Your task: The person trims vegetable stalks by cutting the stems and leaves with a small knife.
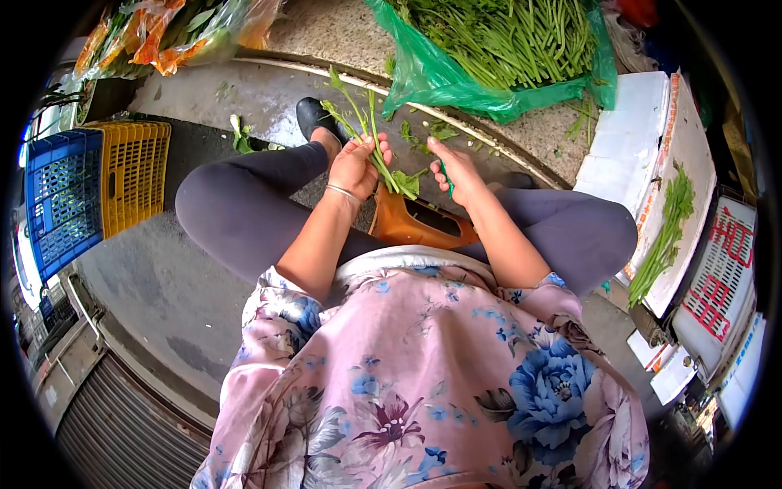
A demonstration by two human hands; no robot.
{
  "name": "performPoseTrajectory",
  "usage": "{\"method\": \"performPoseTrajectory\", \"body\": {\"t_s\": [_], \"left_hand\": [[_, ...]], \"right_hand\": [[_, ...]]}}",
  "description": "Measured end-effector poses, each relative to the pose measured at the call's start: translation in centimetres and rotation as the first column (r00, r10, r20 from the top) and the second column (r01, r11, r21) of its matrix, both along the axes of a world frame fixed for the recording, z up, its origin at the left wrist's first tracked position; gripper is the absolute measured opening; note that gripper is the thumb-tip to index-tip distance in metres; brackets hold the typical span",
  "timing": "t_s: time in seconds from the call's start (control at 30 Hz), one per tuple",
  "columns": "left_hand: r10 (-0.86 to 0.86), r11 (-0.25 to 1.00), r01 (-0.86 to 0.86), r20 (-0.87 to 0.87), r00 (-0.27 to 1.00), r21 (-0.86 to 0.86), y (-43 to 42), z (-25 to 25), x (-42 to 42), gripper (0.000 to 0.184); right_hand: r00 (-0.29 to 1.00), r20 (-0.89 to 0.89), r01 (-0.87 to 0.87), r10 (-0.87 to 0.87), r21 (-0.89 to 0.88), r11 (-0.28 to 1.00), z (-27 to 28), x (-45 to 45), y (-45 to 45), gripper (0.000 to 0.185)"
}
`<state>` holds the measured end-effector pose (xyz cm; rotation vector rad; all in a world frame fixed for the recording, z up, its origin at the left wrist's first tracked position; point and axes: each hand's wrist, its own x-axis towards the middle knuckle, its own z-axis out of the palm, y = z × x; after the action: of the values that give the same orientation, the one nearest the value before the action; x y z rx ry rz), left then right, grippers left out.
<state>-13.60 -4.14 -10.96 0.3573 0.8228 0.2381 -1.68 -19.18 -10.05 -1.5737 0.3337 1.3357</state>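
My left hand (356, 169) is closed around a few leafy green stalks (381, 155), which stick out past the fingers at both ends. A short distance to its right, my right hand (456, 173) is closed on a small green-handled tool (445, 177); its working end cannot be made out. Below both hands, between my knees, is an orange plastic object (393, 218), partly hidden by my shirt and arms. Ahead, a large heap of green stalks (513, 45) lies on an opened green plastic bag (448, 85).
Blue (63, 196) and yellow crates (134, 175) stand at the left. To the right, a bunch of greens (664, 232) lies on a white foam box (643, 155). Clear-and-orange bags of vegetables (175, 33) sit at upper left. A kerb edge (456, 118) crosses ahead, with leaf scraps nearby.
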Motion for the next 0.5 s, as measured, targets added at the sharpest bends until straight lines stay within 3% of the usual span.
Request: {"method": "performPoseTrajectory", "body": {"t_s": [0.03,0.13,0.2,0.33,0.5], "left_hand": [[0.0,1.0,0.0,0.0,1.0,-0.001,0.2,-0.1,0.1,0.008],[0.076,0.993,-0.07,0.054,0.996,-0.094,0.5,-0.1,0.2,0.01],[0.105,0.989,-0.099,0.047,0.993,-0.105,0.7,0.0,0.2,0.01],[0.154,0.983,-0.152,0.011,0.988,-0.108,0.7,0.1,0.4,0.01],[0.116,0.991,-0.112,0.046,0.992,-0.072,0.6,0.2,0.6,0.008]], "right_hand": [[0.995,0.043,-0.09,0.086,0.098,0.991,0.2,-0.4,0.1,0.042],[0.995,0.004,-0.097,0.098,0.161,0.982,0.7,-1.8,0.8,0.037],[0.97,-0.158,-0.135,0.186,0.289,0.948,0.6,-2.3,0.8,0.032],[0.968,-0.169,-0.11,0.185,0.377,0.92,0.6,-2.9,0.7,0.024],[0.978,-0.196,-0.002,0.075,0.347,0.938,-0.1,-2.9,0.7,0.022]]}}
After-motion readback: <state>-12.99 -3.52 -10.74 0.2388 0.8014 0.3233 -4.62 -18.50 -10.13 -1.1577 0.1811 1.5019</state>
